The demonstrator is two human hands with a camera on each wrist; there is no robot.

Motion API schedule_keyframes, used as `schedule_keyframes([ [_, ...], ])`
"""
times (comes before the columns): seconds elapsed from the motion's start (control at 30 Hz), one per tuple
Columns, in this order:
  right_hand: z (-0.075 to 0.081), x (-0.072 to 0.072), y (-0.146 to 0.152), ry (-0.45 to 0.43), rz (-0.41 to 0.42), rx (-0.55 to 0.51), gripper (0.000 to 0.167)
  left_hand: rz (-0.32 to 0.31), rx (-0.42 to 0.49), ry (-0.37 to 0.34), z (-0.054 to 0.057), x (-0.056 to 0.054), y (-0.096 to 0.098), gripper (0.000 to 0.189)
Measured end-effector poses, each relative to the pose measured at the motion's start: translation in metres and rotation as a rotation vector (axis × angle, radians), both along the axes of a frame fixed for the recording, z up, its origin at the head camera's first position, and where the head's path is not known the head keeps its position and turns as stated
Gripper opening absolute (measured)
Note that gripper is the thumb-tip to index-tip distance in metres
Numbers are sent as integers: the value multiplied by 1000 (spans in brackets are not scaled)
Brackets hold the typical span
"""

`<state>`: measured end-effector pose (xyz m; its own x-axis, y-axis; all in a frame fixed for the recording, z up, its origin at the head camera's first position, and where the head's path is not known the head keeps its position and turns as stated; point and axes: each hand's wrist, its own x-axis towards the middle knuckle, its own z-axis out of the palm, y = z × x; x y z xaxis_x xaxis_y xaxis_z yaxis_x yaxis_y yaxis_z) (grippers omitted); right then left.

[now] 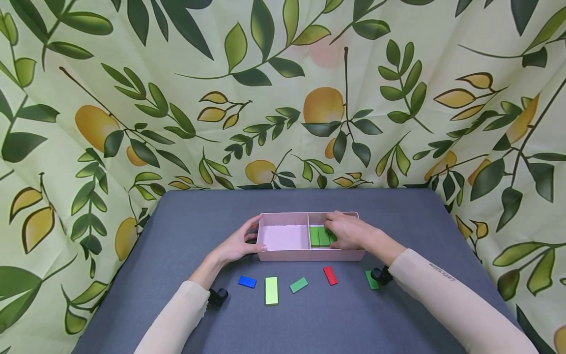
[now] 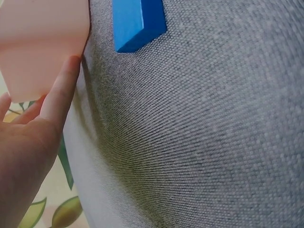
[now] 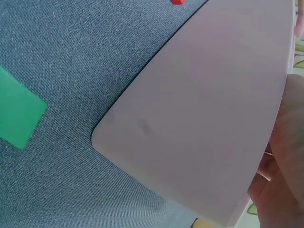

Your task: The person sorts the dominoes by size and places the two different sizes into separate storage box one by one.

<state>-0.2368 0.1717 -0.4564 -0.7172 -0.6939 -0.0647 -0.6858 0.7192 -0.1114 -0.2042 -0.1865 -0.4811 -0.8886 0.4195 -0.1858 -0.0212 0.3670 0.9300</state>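
Note:
A pink two-compartment box [image 1: 283,255] stands on the table. My left hand [image 1: 236,244] holds its left end, thumb at the front corner and fingers toward the back; in the left wrist view the thumb [image 2: 66,90] lies against the box wall. My right hand [image 1: 349,231] reaches into the right compartment, over upright-set green blocks [image 1: 319,237] lined side by side. Its fingers hide part of the row, and I cannot tell whether they grip a block. In the right wrist view the box's outer wall [image 3: 190,109] covers the fingertips.
In front of the box lie a blue block [image 1: 247,281], a light-green block [image 1: 271,291], a small green block [image 1: 298,285] and a red block [image 1: 330,276]. Another green block [image 1: 370,280] lies beside the right wrist camera. A leaf-and-fruit patterned curtain [image 1: 274,98] hangs behind the grey table [image 1: 199,206].

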Motion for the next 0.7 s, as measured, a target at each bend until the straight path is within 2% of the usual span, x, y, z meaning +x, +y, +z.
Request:
schedule_keyframes([
  [0.3, -4, -2, -2, -31, -1, 31, 43, -2, -8, 5, 1, 1, 0, 92],
  [0.53, -4, -1, -2, -14, 0, 14, 44, 1, -13, 14, 0, 0, -1, 93],
  [0.7, 0, 0, -3, -46, -20, -13, 42, -3, -9, 16, -1, 0, -1, 92],
])
